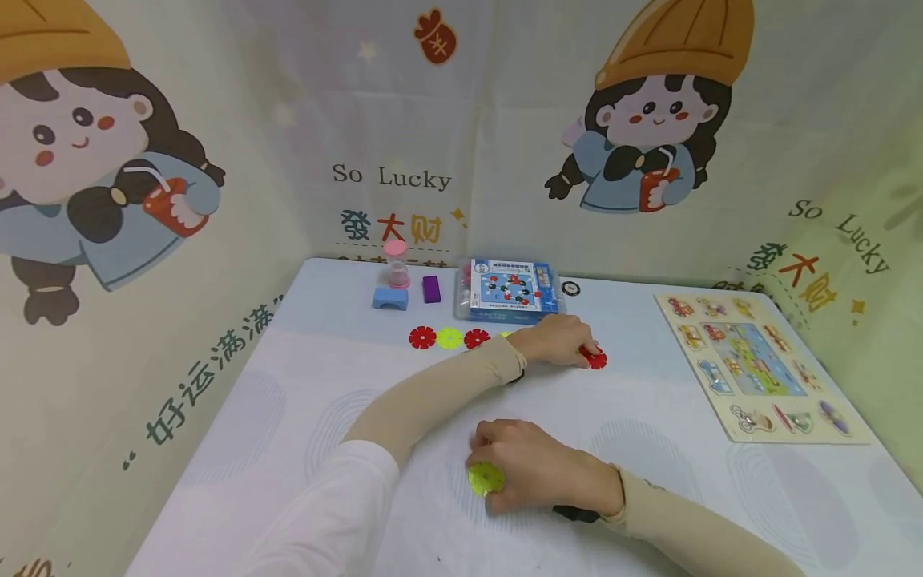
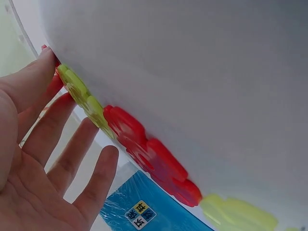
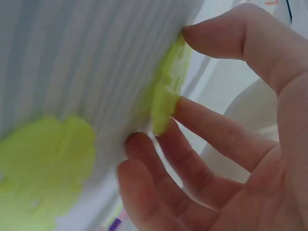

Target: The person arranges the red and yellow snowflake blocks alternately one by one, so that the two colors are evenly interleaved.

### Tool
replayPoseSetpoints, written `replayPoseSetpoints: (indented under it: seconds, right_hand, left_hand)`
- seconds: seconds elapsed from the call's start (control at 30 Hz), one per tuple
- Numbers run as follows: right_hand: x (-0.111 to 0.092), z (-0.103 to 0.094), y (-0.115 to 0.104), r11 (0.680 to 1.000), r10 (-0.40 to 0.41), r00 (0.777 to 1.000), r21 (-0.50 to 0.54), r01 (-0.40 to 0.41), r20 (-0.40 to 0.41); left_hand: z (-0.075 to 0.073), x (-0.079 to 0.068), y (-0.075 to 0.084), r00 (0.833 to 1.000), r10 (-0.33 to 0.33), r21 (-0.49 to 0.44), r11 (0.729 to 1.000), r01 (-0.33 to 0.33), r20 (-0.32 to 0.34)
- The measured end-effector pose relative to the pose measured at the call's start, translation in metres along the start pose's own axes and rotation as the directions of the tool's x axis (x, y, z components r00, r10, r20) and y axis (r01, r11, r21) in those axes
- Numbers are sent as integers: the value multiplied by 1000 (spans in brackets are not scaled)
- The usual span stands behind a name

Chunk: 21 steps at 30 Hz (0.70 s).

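My left hand (image 1: 558, 340) pinches a red snowflake disc (image 1: 597, 359) at the right end of a row of flat notched discs. That row alternates red discs (image 1: 422, 337) and yellow-green discs (image 1: 449, 338), partly hidden by my left forearm. In the left wrist view, a red disc (image 2: 149, 154) and a yellow-green disc (image 2: 82, 91) lie beside my fingers. Nearer the front, my right hand (image 1: 537, 469) grips a yellow-green disc (image 1: 485, 478) by its edge. The right wrist view shows this disc (image 3: 171, 86) tilted, with another yellow-green disc (image 3: 48, 173) below it.
Behind the row stand a boxed set (image 1: 512, 288), a pink sand timer (image 1: 397, 264), a blue arch block (image 1: 390, 299) and a purple block (image 1: 431, 289). A small black ring (image 1: 571, 288) lies right of the box. A picture puzzle board (image 1: 760, 369) lies at right.
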State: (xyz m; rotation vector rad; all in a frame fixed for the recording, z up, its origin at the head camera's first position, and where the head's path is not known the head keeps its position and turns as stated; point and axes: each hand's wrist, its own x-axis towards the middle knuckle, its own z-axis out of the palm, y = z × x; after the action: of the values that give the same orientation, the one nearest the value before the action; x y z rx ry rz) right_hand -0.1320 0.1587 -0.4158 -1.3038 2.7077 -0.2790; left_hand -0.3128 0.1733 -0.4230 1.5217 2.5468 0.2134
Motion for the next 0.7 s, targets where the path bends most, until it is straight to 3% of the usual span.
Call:
replayPoseSetpoints:
  seconds: [0.13,0.37,0.57,0.7]
  right_hand:
    - [-3,2,-6,995,-54,998,-90,51,-26]
    - [-6,-6,-3,998,-59,994,4,59,96]
    - [-6,-8,-1,996,-77,991,-44,82,106]
    - [-13,-14,7,999,-14,996,-28,16,85]
  left_hand:
    - [0,1,0,1000,-2,-4,1000,3,4]
    - [1,2,-1,1000,1,1,1000,-1,11]
    - [1,2,-1,1000,2,17,1000,-2,6]
    - [1,3,-1,1000,-1,15,1000,1,9]
